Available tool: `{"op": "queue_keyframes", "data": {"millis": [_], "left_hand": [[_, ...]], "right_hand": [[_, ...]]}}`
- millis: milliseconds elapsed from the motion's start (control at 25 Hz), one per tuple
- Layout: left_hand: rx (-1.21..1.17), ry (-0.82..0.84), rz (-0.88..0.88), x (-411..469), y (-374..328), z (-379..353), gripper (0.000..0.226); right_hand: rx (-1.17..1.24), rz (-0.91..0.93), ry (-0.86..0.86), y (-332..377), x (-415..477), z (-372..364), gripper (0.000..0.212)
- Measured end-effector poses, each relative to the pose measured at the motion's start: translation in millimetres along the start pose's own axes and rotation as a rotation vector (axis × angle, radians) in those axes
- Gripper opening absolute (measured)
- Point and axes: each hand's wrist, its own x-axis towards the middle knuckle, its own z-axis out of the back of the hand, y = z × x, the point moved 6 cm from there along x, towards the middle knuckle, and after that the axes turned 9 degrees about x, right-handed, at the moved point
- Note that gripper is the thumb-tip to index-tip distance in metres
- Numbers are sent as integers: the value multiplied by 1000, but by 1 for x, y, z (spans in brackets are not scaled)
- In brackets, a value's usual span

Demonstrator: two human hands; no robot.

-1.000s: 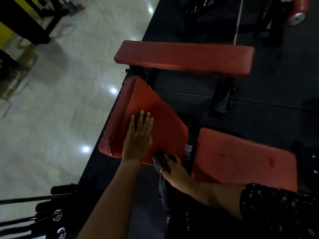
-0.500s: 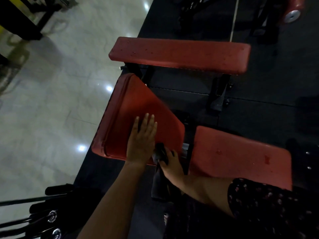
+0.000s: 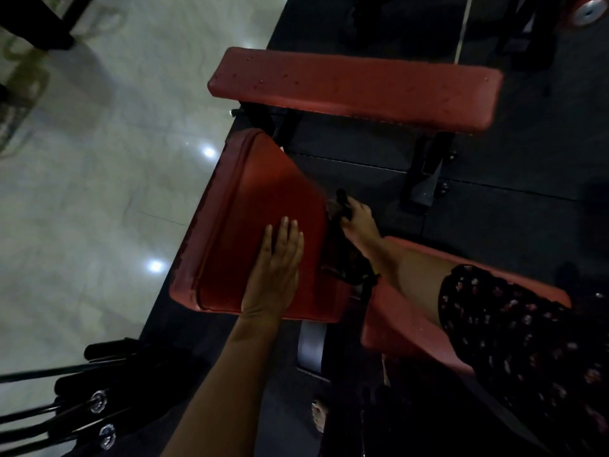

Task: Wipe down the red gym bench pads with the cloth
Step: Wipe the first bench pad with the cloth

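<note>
— Where's the left hand (image 3: pixel 273 275)?
— Flat on the tilted red pad (image 3: pixel 250 206), by its near edge, fingers straight and close together.
— And the cloth (image 3: pixel 342 198)?
— Dark, bunched in the right hand (image 3: pixel 359 222), whose fingers curl round it at the pad's right edge. It seems to touch that edge, though the light is too dim to be sure.
— Other pads?
— A seat pad (image 3: pixel 395 324) lies under the right forearm; a long flat bench (image 3: pixel 356 90) stands beyond.

red bench pads (image 3: pixel 263 199), dark cloth (image 3: pixel 342 201), black sleeve (image 3: pixel 510 324) with pale speckles, pale marbled floor (image 3: pixel 99 192), black mat (image 3: pixel 527 179)
</note>
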Motion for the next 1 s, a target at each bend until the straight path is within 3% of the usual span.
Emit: {"op": "queue_keyframes", "data": {"millis": [200, 400, 680, 880, 1000], "left_hand": [[42, 15, -9, -1, -3, -2, 62], [93, 32, -27, -3, -7, -7, 61], [140, 58, -47, -4, -7, -9, 63], [146, 102, -53, -3, -6, -6, 62], [128, 124, -29, -1, 0, -6, 63]], "right_hand": [[-139, -133, 132, -36, -4, -7, 55], [46, -25, -56, -16, -7, 1, 60], [307, -182, -142, -23, -47, -24, 60], [412, -264, 37, -72, -146, -84, 92], [267, -336, 197, -81, -197, -102, 90]]}}
